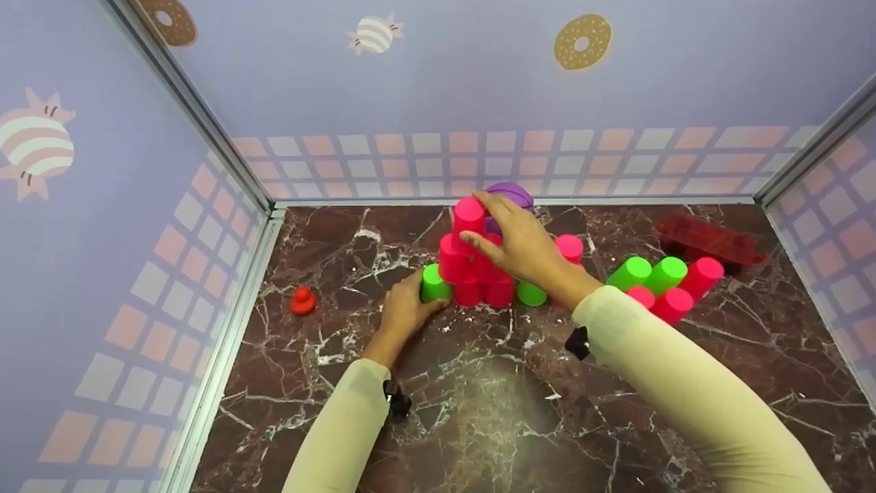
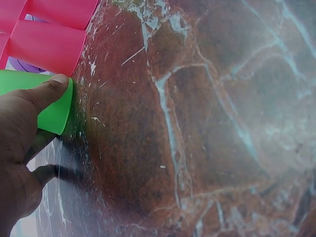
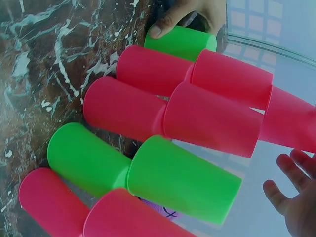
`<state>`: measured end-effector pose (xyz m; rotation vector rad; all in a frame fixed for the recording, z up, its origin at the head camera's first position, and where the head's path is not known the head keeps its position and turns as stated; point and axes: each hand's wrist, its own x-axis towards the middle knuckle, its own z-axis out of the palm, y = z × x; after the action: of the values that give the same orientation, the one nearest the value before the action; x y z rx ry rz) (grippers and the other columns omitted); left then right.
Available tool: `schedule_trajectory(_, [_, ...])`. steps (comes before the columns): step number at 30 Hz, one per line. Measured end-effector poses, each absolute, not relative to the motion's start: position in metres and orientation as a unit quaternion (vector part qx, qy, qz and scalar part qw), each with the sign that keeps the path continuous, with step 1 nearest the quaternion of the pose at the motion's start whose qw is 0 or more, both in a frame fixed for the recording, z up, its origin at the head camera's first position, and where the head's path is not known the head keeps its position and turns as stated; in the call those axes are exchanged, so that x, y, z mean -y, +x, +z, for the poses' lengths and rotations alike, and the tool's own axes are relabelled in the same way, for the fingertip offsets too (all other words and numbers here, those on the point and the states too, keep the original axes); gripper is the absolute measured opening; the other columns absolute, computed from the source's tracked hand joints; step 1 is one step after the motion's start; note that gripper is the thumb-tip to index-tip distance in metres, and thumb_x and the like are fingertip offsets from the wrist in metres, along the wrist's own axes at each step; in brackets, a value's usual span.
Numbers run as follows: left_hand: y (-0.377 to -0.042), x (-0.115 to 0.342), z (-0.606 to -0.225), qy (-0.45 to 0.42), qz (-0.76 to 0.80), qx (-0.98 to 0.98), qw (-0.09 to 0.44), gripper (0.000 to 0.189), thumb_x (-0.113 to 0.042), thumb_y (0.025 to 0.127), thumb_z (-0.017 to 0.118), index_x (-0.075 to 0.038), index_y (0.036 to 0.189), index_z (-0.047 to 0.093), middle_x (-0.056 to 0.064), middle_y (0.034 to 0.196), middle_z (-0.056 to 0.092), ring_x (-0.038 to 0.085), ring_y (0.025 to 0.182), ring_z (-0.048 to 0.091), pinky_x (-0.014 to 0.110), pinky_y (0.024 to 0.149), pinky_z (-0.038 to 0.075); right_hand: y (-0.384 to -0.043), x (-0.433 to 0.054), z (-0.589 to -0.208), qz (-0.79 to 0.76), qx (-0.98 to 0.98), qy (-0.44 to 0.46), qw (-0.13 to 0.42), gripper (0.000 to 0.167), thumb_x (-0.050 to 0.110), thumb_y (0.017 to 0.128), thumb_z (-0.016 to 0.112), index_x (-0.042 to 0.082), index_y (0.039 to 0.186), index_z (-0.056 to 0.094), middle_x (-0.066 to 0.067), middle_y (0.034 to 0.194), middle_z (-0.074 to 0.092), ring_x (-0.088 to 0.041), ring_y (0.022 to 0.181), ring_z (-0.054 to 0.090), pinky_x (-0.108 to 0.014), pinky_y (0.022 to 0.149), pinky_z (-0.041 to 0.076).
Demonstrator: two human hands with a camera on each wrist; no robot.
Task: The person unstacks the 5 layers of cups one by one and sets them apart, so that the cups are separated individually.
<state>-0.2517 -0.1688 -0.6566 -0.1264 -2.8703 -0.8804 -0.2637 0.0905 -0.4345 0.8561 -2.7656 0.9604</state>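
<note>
My left hand (image 1: 404, 308) grips an upside-down green cup (image 1: 436, 284) at the left end of a row of cups. Its thumb lies along that cup's lower side in the left wrist view. Pink cups (image 3: 153, 66) stand beside it in the row, with more pink cups (image 3: 232, 76) and a green cup (image 3: 182, 177) stacked on top. One pink cup (image 1: 469, 216) makes a third level. My right hand (image 1: 523, 239) is at this top cup, thumb across its front in the head view. In the right wrist view its fingers (image 3: 276, 195) extend loosely beside the cup.
Behind the stack sits a round purple object (image 1: 512, 196), partly hidden. More green cups (image 1: 629, 274) and pink cups (image 1: 673, 305) stand to the right. A see-through red container (image 1: 712, 239) lies at the back right, and a small red knob-like piece (image 1: 303, 300) at the left. Walls (image 1: 424, 82) enclose the marbled surface.
</note>
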Motion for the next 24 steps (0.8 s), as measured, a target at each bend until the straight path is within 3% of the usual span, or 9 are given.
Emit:
schedule_trajectory(6, [-0.239,0.162,-0.626,-0.045,-0.330,0.941,0.061,0.072,-0.042,0.084,0.096,-0.018,0.146,0.067,0.012,0.123,0.082,0.039,0.111,0.079,0.059,0.097,0.061,-0.264,-0.092,-0.435,0.331,0.898,0.286,0.055,0.077,0.046,0.107,0.070,0.005,0.167,0.043,-0.023,0.164,0.056,-0.042,0.148,0.060,-0.057,0.127,0.045])
schedule_trajectory(14, [-0.256,0.169,-0.662,-0.046,-0.287,0.953,0.082,0.077,-0.050,0.083,0.095,-0.021,0.147,0.066,0.010,0.123,0.082,0.038,0.108,0.079,0.059,0.092,0.061,-0.264,-0.109,-0.430,0.339,0.884,0.304,0.105,0.070,0.038,0.106,0.075,0.001,0.160,0.051,-0.021,0.152,0.066,-0.041,0.136,0.069,-0.056,0.119,0.053])
schedule_trajectory(24, [-0.251,0.170,-0.655,-0.046,-0.290,0.953,0.079,0.077,-0.050,0.082,0.096,-0.018,0.145,0.067,0.009,0.123,0.082,0.036,0.109,0.079,0.058,0.095,0.061,-0.262,-0.152,-0.424,0.322,0.890,0.295,0.131,0.067,0.036,0.105,0.077,0.002,0.158,0.053,-0.019,0.151,0.067,-0.040,0.135,0.069,-0.057,0.118,0.053])
